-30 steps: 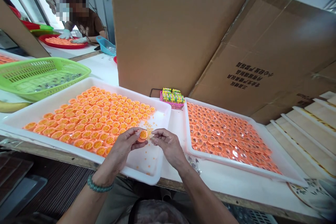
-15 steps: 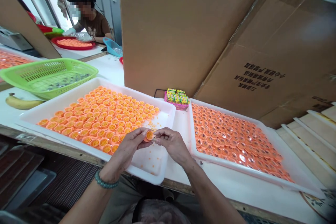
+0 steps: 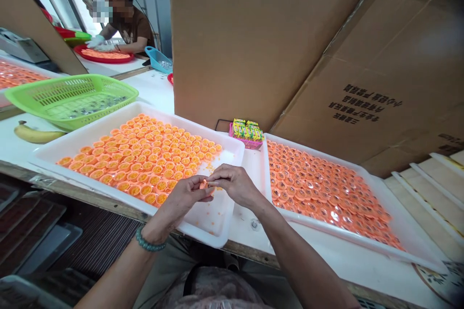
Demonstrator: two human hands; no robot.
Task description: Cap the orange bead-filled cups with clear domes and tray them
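Note:
My left hand (image 3: 186,198) has its thumb and fingers closed round a small round orange cup (image 3: 204,184), held up over the right end of a white tray (image 3: 221,224). The cup is tipped so that its rim shows nearly edge-on. From the other side my right hand (image 3: 234,181) meets it, thumb and fingers pinched together at the cup; what sits between these fingertips is too small to make out. Left of my hands, many similar orange cups (image 3: 134,169) with yellow-orange insides stand in close rows. Tiny orange bits (image 3: 210,166) lie scattered on the tray floor.
On the right, a second white tray (image 3: 357,166) holds many orange pieces with shiny covers. Behind stand tall cardboard sheets (image 3: 253,34) and a pink basket (image 3: 250,144) of yellow-green packets. A green basket (image 3: 68,120) and banana (image 3: 38,133) lie left. A gloved co-worker (image 3: 132,34) works beyond.
The cup in my left hand has turned from facing me to nearly edge-on. My right hand has moved up and closer against it. The co-worker's gloved hands have come together.

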